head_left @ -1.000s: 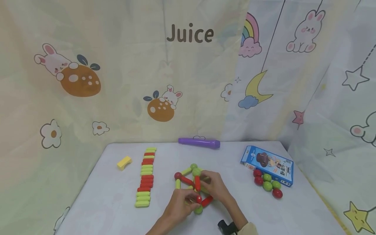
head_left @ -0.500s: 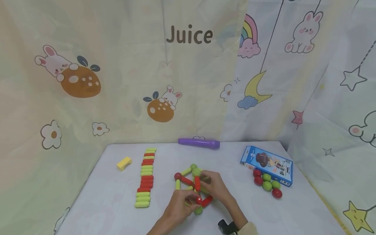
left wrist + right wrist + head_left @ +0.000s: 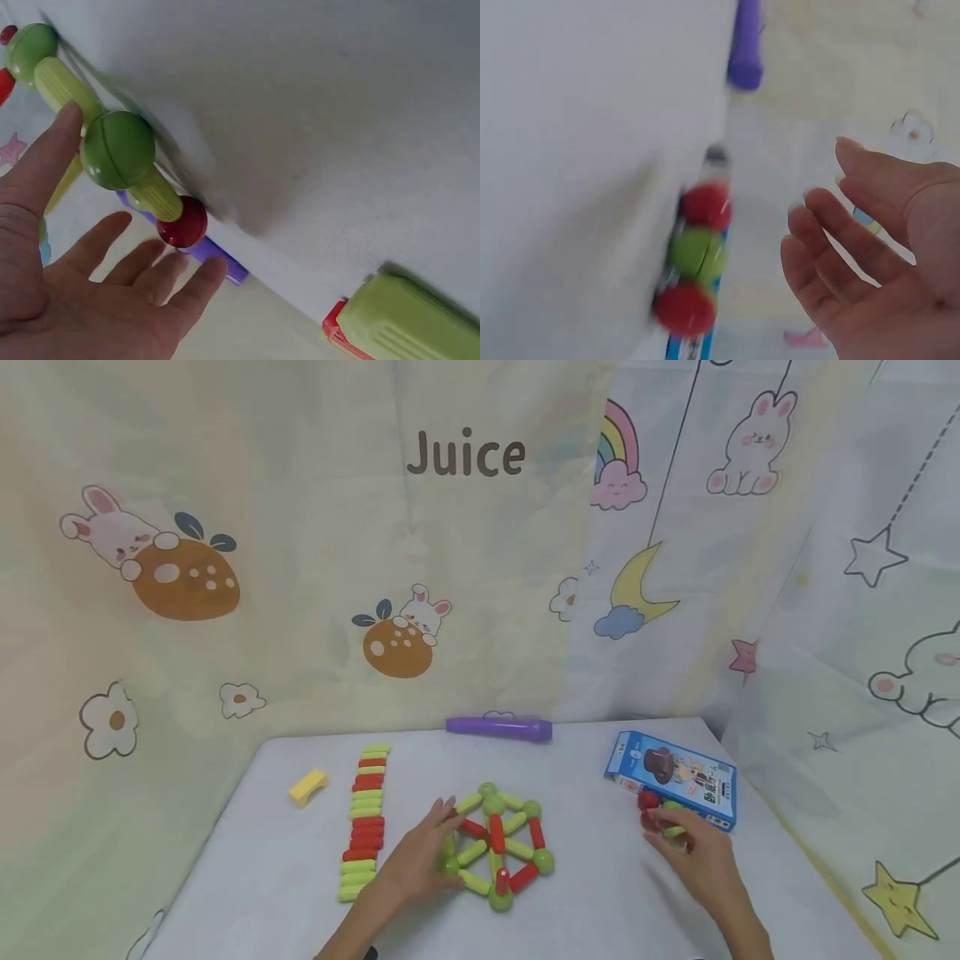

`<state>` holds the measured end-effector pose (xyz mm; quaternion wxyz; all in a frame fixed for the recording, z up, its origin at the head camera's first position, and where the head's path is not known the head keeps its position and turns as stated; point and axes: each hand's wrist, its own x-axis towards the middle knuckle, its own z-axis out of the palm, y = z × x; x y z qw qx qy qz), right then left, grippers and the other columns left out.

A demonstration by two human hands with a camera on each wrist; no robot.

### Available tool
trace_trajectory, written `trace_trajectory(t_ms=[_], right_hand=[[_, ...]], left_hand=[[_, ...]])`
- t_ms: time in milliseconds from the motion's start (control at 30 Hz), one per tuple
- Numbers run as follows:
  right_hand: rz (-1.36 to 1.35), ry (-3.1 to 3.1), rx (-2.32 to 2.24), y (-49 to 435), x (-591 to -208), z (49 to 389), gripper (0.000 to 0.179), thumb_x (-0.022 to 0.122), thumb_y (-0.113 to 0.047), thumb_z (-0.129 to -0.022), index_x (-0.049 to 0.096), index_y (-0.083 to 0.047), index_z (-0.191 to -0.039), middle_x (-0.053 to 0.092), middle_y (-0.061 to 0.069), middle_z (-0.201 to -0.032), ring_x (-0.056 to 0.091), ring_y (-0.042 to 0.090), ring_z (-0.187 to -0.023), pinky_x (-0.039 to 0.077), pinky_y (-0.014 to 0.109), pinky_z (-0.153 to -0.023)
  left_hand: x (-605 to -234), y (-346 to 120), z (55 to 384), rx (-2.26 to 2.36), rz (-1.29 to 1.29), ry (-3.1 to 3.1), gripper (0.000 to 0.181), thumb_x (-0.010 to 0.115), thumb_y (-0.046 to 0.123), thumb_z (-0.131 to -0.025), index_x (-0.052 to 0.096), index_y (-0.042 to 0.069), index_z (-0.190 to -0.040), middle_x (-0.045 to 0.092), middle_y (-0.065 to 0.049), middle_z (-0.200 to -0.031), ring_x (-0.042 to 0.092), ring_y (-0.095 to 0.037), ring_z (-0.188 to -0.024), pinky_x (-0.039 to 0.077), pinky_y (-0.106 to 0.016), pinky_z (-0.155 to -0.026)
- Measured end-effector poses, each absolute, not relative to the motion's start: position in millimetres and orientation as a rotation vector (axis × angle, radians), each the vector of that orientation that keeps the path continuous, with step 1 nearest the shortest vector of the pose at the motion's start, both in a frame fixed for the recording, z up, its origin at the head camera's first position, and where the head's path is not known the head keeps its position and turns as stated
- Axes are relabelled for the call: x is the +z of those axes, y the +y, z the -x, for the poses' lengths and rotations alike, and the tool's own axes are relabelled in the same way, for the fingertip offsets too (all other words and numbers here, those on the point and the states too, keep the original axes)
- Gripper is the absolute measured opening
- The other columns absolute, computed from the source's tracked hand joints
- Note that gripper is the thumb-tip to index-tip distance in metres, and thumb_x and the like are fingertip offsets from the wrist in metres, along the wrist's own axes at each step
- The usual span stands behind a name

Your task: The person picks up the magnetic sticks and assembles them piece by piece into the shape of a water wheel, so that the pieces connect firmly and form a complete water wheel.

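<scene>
A wheel-shaped frame of green and red rods and balls lies mid-table. One red rod stands up from its nearest green ball. My left hand is spread at the frame's left side; in the left wrist view the thumb lies against a light green rod, and the fingers are extended near a red ball. At the right, my right hand hovers by loose red balls and green balls, partly hiding them. Its fingers are bent with nothing between them in the right wrist view.
A column of green and red rods runs along the left of the table. Beyond it sits a yellow arch block. A purple tube lies at the back edge, and a blue box is behind the loose balls.
My right hand has left the frame and moved right to the loose balls. The left hand has let go of the red rod and shifted to the frame's left side, fingers spread.
</scene>
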<state>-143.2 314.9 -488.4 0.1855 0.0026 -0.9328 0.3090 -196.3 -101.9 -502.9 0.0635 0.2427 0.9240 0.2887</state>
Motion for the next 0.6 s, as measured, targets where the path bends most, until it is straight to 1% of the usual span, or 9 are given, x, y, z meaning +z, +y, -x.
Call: trace_trajectory(t_ms=[100, 200, 300, 367, 400, 500, 600], right_hand=[[0.050, -2.650, 0.705, 345.6, -494.4, 134.7, 0.038, 0.090, -0.005, -0.086, 0.075, 0.000, -0.120, 0.075, 0.022, -0.115, 0.071, 0.038, -0.100, 0.064, 0.044, -0.078], [0.071, -2.699, 0.592, 363.5, -501.3, 135.4, 0.038, 0.092, -0.006, -0.084, 0.076, 0.004, -0.117, 0.073, 0.025, -0.113, 0.070, 0.042, -0.100, 0.062, 0.054, -0.080], [0.074, -2.773, 0.553, 373.8, -505.7, 138.7, 0.035, 0.091, -0.007, -0.085, 0.077, 0.004, -0.115, 0.073, 0.024, -0.110, 0.068, 0.044, -0.102, 0.058, 0.062, -0.086], [0.077, -2.820, 0.545, 377.8, -508.1, 141.9, 0.033, 0.090, -0.008, -0.085, 0.078, 0.004, -0.114, 0.073, 0.026, -0.112, 0.068, 0.047, -0.104, 0.056, 0.065, -0.090], [0.090, -2.846, 0.541, 379.1, -508.5, 143.5, 0.033, 0.090, -0.008, -0.086, 0.078, 0.004, -0.114, 0.072, 0.027, -0.113, 0.068, 0.047, -0.105, 0.055, 0.065, -0.091], [0.169, -2.919, 0.554, 382.3, -509.3, 147.7, 0.035, 0.089, -0.007, -0.086, 0.077, 0.005, -0.117, 0.072, 0.029, -0.115, 0.069, 0.044, -0.101, 0.057, 0.063, -0.090], [0.239, -2.993, 0.582, 384.3, -508.9, 150.6, 0.040, 0.088, -0.007, -0.088, 0.073, 0.008, -0.121, 0.071, 0.025, -0.110, 0.069, 0.038, -0.096, 0.059, 0.059, -0.087]], left_hand=[[-505.8, -100.5, 202.0, 0.863, -0.727, 2.773, 0.074, 0.098, 0.022, -0.080, 0.066, 0.006, -0.144, 0.043, -0.017, -0.168, 0.034, -0.042, -0.158, 0.050, -0.060, -0.111], [-508.5, -103.1, 201.9, 0.852, -0.722, 2.788, 0.063, 0.099, 0.023, -0.079, 0.072, 0.008, -0.133, 0.046, -0.018, -0.166, 0.039, -0.043, -0.155, 0.049, -0.060, -0.111], [-509.5, -104.2, 200.9, 0.839, -0.722, 2.810, 0.062, 0.100, 0.026, -0.078, 0.073, 0.008, -0.131, 0.048, -0.018, -0.164, 0.043, -0.042, -0.152, 0.050, -0.059, -0.111], [-509.4, -104.3, 199.4, 0.829, -0.720, 2.826, 0.063, 0.100, 0.027, -0.077, 0.073, 0.008, -0.131, 0.049, -0.018, -0.162, 0.045, -0.041, -0.150, 0.051, -0.059, -0.110], [-509.5, -104.2, 198.6, 0.817, -0.721, 2.836, 0.064, 0.100, 0.028, -0.077, 0.073, 0.008, -0.132, 0.050, -0.017, -0.161, 0.045, -0.041, -0.149, 0.051, -0.059, -0.110], [-509.3, -103.1, 196.1, 0.784, -0.734, 2.865, 0.067, 0.100, 0.031, -0.076, 0.073, 0.007, -0.132, 0.052, -0.017, -0.160, 0.047, -0.039, -0.147, 0.053, -0.058, -0.108], [-509.0, -101.7, 193.8, 0.744, -0.732, 2.887, 0.066, 0.101, 0.034, -0.076, 0.074, 0.007, -0.129, 0.052, -0.017, -0.159, 0.047, -0.038, -0.147, 0.054, -0.058, -0.108]])
